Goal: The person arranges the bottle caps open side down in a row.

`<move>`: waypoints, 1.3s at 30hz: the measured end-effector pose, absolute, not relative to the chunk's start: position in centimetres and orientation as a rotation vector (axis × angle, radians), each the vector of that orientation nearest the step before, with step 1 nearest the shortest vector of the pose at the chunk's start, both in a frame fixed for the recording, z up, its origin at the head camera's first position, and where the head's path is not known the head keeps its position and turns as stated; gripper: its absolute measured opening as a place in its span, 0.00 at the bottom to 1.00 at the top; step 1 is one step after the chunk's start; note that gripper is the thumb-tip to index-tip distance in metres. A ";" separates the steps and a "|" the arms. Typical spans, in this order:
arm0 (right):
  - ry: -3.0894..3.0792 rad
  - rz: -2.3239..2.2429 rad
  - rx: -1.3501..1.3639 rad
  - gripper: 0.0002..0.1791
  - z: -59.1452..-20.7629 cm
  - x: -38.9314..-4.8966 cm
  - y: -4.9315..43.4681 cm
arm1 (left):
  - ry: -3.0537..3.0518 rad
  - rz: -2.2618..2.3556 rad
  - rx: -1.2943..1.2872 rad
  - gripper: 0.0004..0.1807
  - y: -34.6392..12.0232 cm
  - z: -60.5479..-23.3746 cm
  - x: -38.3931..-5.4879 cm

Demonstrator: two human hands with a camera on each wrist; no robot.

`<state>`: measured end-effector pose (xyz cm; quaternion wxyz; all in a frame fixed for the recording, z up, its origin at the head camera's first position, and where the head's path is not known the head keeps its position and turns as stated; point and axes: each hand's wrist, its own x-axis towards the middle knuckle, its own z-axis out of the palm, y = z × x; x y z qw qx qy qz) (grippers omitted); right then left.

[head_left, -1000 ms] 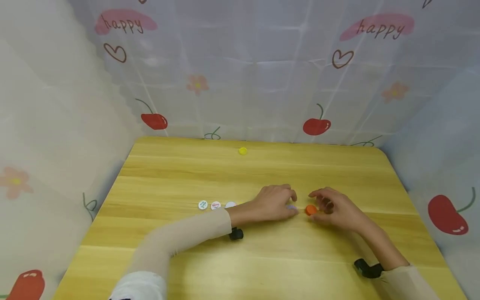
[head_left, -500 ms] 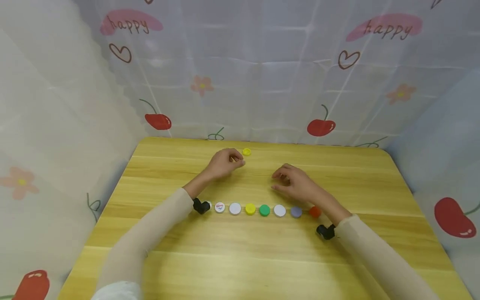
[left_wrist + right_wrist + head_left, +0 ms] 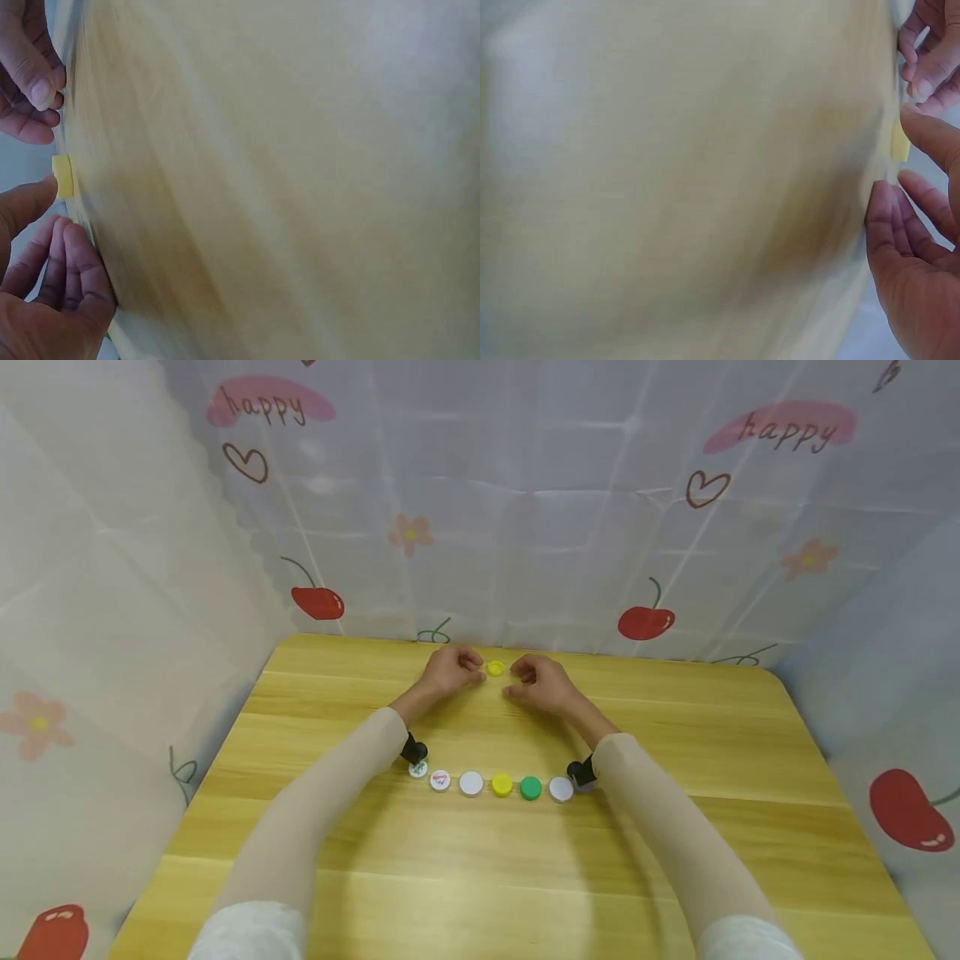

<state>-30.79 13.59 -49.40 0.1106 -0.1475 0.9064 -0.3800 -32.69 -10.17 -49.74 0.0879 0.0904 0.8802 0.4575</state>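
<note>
A yellow bottle cap (image 3: 495, 668) lies near the table's far edge, hollow side up. Just left of it is my left hand (image 3: 452, 670), thumb and fingers bent loosely and apart. On the cap's other side, my right hand (image 3: 545, 683) has a gap between thumb and fingers. Neither hand holds anything. In the left wrist view the cap (image 3: 63, 177) stands close to my left thumb; whether they touch, I cannot tell. The right wrist view has the cap (image 3: 900, 141) between both hands, near my right thumb (image 3: 926, 135).
Across the mid-table runs a row of caps: two printed white ones (image 3: 440, 780), a plain white (image 3: 471, 783), a yellow (image 3: 502, 785), a green (image 3: 530, 788) and another white (image 3: 561, 789). My right wrist's camera (image 3: 581, 772) mostly covers a purple one. A patterned curtain (image 3: 517, 527) hangs behind.
Both hands have left the right end of the cap row and moved to the far edge, on either side of the lone yellow cap. The right sleeve now covers the orange cap.
</note>
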 end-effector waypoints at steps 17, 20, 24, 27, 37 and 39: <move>2.685 -1.112 -0.393 0.18 -48.8 -33.5 11.2 | 2.687 1.039 0.435 0.17 -8.6 -47.9 -34.3; 2.703 -1.092 -0.401 0.17 -49.1 -33.7 11.0 | 2.710 0.996 0.457 0.16 -8.5 -48.2 -34.4; 2.701 -1.080 -0.430 0.18 -49.5 -33.9 10.8 | 2.730 0.982 0.432 0.15 -8.6 -48.3 -34.2; 2.693 -1.054 -0.470 0.18 -49.6 -34.0 10.8 | 2.714 1.013 0.425 0.14 -8.8 -48.5 -34.1; 2.643 -1.147 -0.738 0.18 -47.6 -32.0 13.1 | 2.684 1.203 0.659 0.13 -10.1 -47.8 -31.7; 2.632 -1.167 -0.777 0.18 -47.0 -31.1 13.5 | 2.725 1.198 0.737 0.13 -10.3 -47.5 -30.7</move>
